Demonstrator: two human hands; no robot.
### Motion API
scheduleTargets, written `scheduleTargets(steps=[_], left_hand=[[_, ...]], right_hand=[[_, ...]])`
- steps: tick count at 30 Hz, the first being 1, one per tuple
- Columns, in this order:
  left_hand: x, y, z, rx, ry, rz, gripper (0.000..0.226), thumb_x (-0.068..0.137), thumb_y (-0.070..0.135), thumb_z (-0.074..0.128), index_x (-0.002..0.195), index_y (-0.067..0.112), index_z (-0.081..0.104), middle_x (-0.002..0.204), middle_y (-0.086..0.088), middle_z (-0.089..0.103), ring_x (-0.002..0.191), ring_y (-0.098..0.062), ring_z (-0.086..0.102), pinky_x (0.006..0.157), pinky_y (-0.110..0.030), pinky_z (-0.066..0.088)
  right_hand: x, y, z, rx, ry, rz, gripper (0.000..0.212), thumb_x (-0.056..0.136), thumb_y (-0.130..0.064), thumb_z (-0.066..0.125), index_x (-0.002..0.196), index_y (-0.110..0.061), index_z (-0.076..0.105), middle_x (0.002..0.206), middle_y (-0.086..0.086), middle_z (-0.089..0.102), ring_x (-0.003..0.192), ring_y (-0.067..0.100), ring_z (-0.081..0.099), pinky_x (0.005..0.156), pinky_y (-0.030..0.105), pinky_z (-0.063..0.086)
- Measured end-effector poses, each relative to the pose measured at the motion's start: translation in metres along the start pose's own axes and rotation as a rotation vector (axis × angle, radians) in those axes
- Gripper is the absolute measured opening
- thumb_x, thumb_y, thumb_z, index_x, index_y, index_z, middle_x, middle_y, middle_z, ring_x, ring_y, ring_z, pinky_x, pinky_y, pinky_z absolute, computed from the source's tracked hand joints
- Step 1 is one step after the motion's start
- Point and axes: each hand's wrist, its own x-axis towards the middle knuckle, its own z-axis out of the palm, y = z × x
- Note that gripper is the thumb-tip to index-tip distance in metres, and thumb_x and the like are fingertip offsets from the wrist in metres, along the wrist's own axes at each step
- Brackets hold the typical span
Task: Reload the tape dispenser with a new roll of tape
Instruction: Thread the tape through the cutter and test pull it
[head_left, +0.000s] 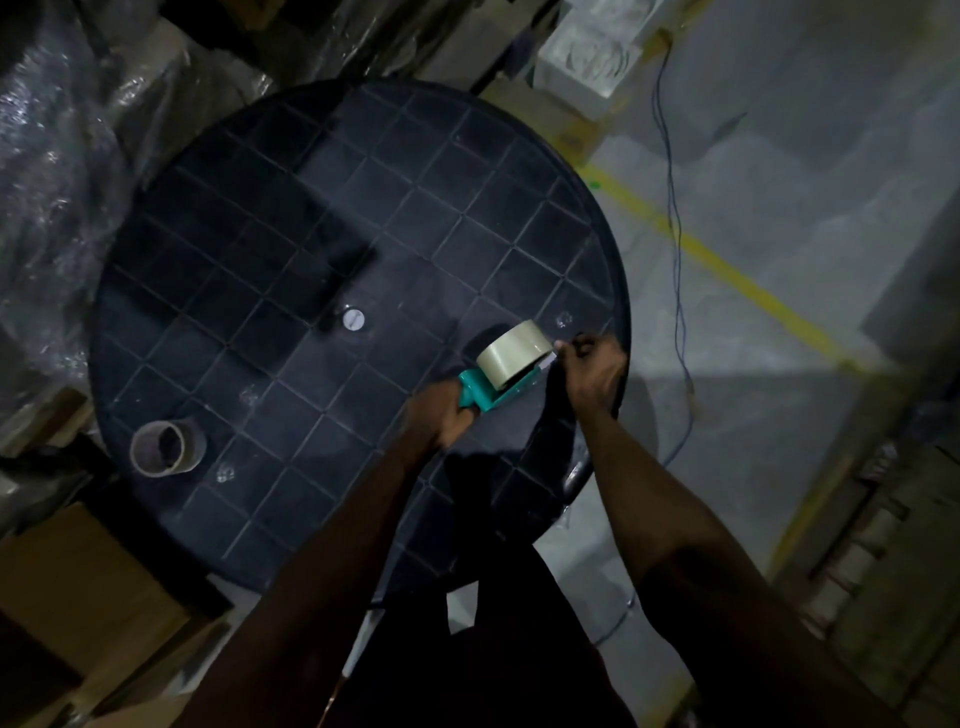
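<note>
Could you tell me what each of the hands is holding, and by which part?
Left hand grips the teal tape dispenser by its handle; right hand pinches at its front end.

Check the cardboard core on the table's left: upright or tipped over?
Tipped. The cardboard core lies on its side on the black table, with its open end facing the camera.

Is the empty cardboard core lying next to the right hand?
No, the cardboard core sits alone at the table's far left edge.

No text, label, brand or number is legible anywhere; the picture is too dim and blurred
</note>
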Motion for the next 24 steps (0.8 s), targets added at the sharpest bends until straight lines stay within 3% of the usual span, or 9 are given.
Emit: scheduleTargets(steps=[3, 5, 7, 10, 14, 17, 19, 24], left_hand=[[-0.002, 0.001, -0.001, 0.021, -0.002, 0.025, 0.038, 0.084, 0.035, 0.062, 0.110, 0.007, 0.063, 0.111, -0.020, 0.070, 0.104, -0.039, 0.065, 0.082, -0.041, 0.052], [-0.003, 0.003, -0.002, 0.022, -0.004, 0.027, 0.040, 0.083, 0.037, 0.061, 0.111, 0.009, 0.062, 0.112, -0.018, 0.070, 0.104, -0.038, 0.066, 0.083, -0.041, 0.053], [-0.005, 0.005, -0.005, -0.002, -0.011, 0.030, 0.042, 0.080, 0.039, 0.059, 0.113, 0.013, 0.062, 0.111, -0.014, 0.071, 0.103, -0.035, 0.067, 0.084, -0.040, 0.055], [-0.008, 0.009, -0.009, -0.055, -0.029, 0.031, 0.041, 0.076, 0.038, 0.058, 0.112, 0.019, 0.063, 0.108, -0.009, 0.073, 0.101, -0.032, 0.069, 0.084, -0.038, 0.055], [-0.010, 0.011, -0.013, -0.064, -0.049, 0.052, 0.035, 0.079, 0.034, 0.063, 0.111, 0.020, 0.064, 0.106, -0.008, 0.073, 0.101, -0.031, 0.069, 0.082, -0.034, 0.053], [-0.010, 0.011, -0.015, -0.045, -0.068, 0.064, 0.038, 0.080, 0.037, 0.065, 0.114, 0.019, 0.062, 0.109, -0.010, 0.073, 0.102, -0.032, 0.068, 0.083, -0.034, 0.052], [-0.013, 0.010, -0.017, 0.003, -0.060, 0.078, 0.042, 0.084, 0.038, 0.065, 0.119, 0.016, 0.060, 0.111, -0.014, 0.071, 0.103, -0.036, 0.067, 0.083, -0.036, 0.051], [-0.023, 0.012, -0.022, 0.158, -0.031, 0.170, 0.056, 0.094, 0.044, 0.053, 0.136, 0.008, 0.040, 0.110, -0.021, 0.069, 0.097, -0.040, 0.067, 0.079, -0.041, 0.054]], right_hand=[[0.003, -0.002, -0.005, 0.101, 0.077, 0.117, 0.046, 0.058, -0.039, 0.090, 0.087, -0.015, 0.066, 0.079, -0.007, 0.060, 0.070, 0.010, 0.059, 0.067, 0.023, 0.046], [0.005, -0.002, -0.005, 0.113, 0.094, 0.113, 0.039, 0.060, -0.030, 0.090, 0.085, -0.015, 0.066, 0.080, -0.006, 0.060, 0.071, 0.011, 0.060, 0.069, 0.025, 0.050], [0.005, 0.006, -0.002, 0.073, 0.110, -0.040, 0.024, 0.067, -0.009, 0.080, 0.086, -0.015, 0.067, 0.088, 0.001, 0.064, 0.079, 0.017, 0.062, 0.080, 0.031, 0.054], [-0.005, 0.025, -0.001, -0.215, 0.008, -0.413, 0.041, 0.071, 0.006, 0.063, 0.106, -0.014, 0.070, 0.105, 0.007, 0.067, 0.099, 0.026, 0.059, 0.091, 0.020, 0.038], [-0.025, 0.038, -0.012, -0.493, -0.256, -0.518, 0.073, 0.073, -0.012, 0.069, 0.142, -0.021, 0.045, 0.141, 0.005, 0.052, 0.129, 0.028, 0.046, 0.106, 0.045, 0.042], [-0.033, 0.040, -0.021, -0.790, -0.422, -0.578, 0.088, 0.080, -0.028, 0.063, 0.155, -0.017, 0.018, 0.162, 0.004, 0.021, 0.147, 0.033, 0.022, 0.117, 0.051, 0.026], [-0.036, 0.034, -0.025, -0.877, -0.475, -0.569, 0.089, 0.084, -0.033, 0.059, 0.156, -0.016, 0.010, 0.164, 0.003, 0.007, 0.150, 0.035, 0.009, 0.119, 0.053, 0.017], [-0.040, 0.024, -0.024, -0.912, -0.539, -0.537, 0.081, 0.089, -0.029, 0.053, 0.156, -0.023, 0.008, 0.165, 0.003, 0.001, 0.150, 0.037, 0.004, 0.117, 0.058, 0.017]])
